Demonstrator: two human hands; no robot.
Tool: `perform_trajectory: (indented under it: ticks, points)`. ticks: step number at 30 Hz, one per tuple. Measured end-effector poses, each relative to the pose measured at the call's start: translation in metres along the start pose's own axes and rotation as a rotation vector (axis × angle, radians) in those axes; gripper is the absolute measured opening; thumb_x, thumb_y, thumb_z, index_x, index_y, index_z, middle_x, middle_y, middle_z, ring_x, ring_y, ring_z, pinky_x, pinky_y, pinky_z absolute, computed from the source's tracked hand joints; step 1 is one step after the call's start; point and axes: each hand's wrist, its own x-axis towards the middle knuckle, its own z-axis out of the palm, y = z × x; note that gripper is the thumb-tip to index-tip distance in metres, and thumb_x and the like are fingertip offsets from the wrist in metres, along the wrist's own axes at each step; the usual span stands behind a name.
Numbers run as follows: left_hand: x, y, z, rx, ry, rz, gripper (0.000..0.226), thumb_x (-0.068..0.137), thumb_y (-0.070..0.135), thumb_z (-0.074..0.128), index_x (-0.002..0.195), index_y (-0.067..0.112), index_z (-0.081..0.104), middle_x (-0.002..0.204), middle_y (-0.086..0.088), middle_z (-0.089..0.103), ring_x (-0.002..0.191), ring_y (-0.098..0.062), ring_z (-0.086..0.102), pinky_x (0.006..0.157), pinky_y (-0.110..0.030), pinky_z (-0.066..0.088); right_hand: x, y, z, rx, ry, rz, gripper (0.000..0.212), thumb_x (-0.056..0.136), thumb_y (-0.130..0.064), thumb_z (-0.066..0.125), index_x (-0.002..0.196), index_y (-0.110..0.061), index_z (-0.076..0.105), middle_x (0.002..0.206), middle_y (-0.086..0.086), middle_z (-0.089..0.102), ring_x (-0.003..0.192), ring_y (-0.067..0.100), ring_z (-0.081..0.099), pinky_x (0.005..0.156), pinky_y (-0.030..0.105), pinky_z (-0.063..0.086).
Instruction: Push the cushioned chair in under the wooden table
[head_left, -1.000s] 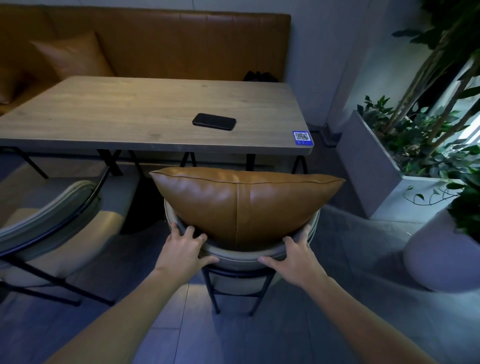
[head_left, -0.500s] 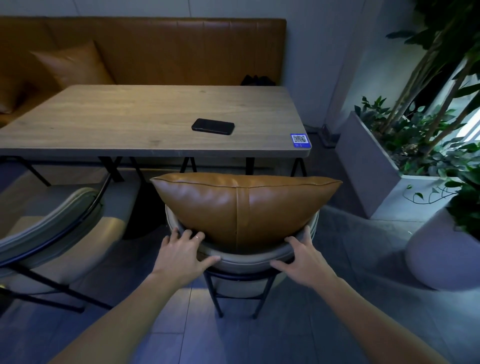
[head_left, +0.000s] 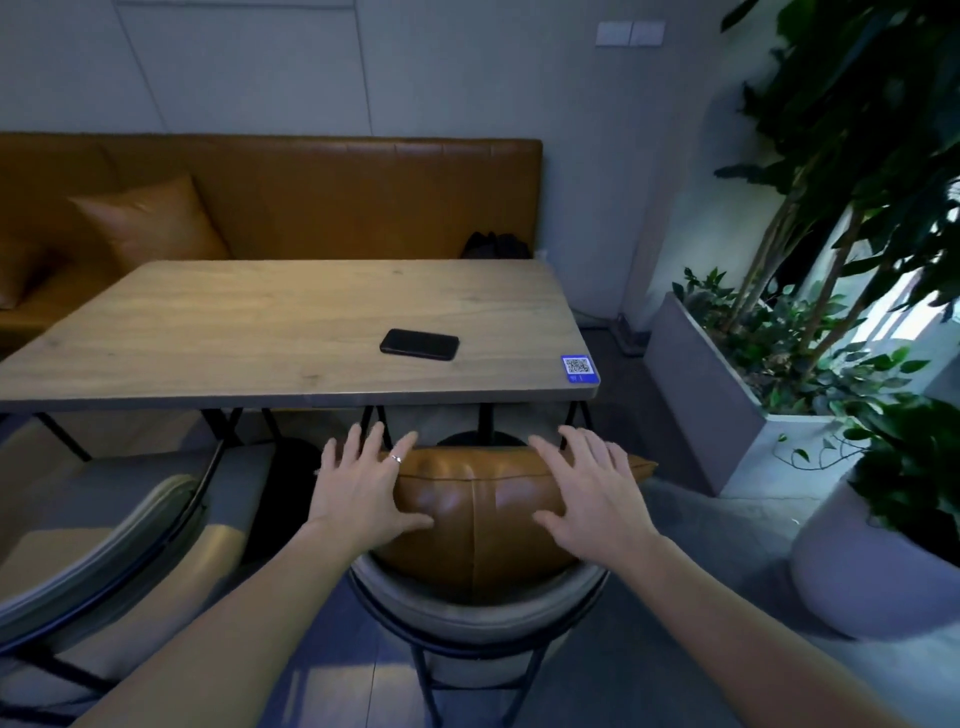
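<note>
Wooden table (head_left: 291, 332), centre, far side against a bench; phone (head_left: 420, 344) lying on it. Cushioned chair (head_left: 475, 613), near side, not yet tucked under the table. Tan cushion (head_left: 483, 514) upright in the seat. Left hand (head_left: 358, 488) and right hand (head_left: 592, 493), fingers spread, laid on the cushion, likely for pushing. Planter (head_left: 696, 395), right, holding leafy plants.
</note>
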Motion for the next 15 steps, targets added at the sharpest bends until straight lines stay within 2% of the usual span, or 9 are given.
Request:
perform_trajectory:
  ticks: [2,3,6,9,13,15]
  points:
    - [0.003,-0.002,0.008,0.015,-0.081,-0.021,0.117,0.064,0.092,0.044,0.158,0.037,0.003,0.167,-0.011,0.018,0.15,-0.037,0.02,0.117,-0.054,0.017,0.007,-0.001,0.01,-0.028,-0.171,0.012,0.097,0.091,-0.064,0.061,0.166,-0.034,0.009,0.174,0.013,0.015,0.159,0.038,0.016,0.124,0.058,0.017]
    - [0.001,-0.003,0.014,0.05,-0.083,-0.02,0.115,0.065,0.092,0.042,0.158,0.037,0.004,0.165,-0.011,0.023,0.148,-0.036,0.025,0.115,-0.053,0.02,0.007,-0.001,0.016,-0.021,-0.227,0.025,0.095,0.094,-0.064,0.057,0.166,-0.036,0.003,0.176,0.012,0.009,0.16,0.037,0.011,0.125,0.058,0.014]
    - [-0.007,-0.005,0.027,0.133,-0.035,-0.013,0.109,0.069,0.091,0.035,0.158,0.035,0.007,0.158,-0.008,0.035,0.142,-0.034,0.033,0.112,-0.052,0.024,-0.004,-0.004,0.033,-0.034,-0.283,0.052,0.091,0.099,-0.058,0.054,0.167,-0.036,-0.003,0.177,0.01,0.004,0.161,0.036,0.005,0.126,0.057,0.013]
    - [-0.011,-0.002,0.028,0.147,-0.03,0.004,0.106,0.072,0.089,0.033,0.158,0.033,0.007,0.157,-0.009,0.036,0.141,-0.035,0.034,0.112,-0.053,0.023,-0.012,-0.007,0.037,-0.064,-0.277,0.055,0.094,0.1,-0.05,0.057,0.167,-0.034,-0.007,0.177,0.011,0.002,0.161,0.036,0.002,0.127,0.057,0.011]
    - [-0.011,0.004,0.007,0.152,-0.132,0.0,0.093,0.084,0.074,0.04,0.159,0.028,0.009,0.158,-0.014,0.034,0.143,-0.039,0.032,0.113,-0.054,0.025,-0.005,-0.008,0.017,-0.02,-0.362,0.06,0.081,0.104,-0.048,0.049,0.168,-0.032,0.002,0.176,0.011,0.007,0.161,0.036,0.007,0.126,0.056,0.014]
    - [-0.009,0.007,-0.016,0.17,-0.148,0.018,0.078,0.09,0.064,0.039,0.155,0.025,0.024,0.151,-0.012,0.045,0.136,-0.036,0.042,0.108,-0.051,0.032,0.005,-0.011,-0.007,0.034,-0.416,0.081,0.067,0.105,-0.05,0.044,0.165,-0.03,0.022,0.172,0.012,0.026,0.157,0.035,0.024,0.123,0.054,0.024]
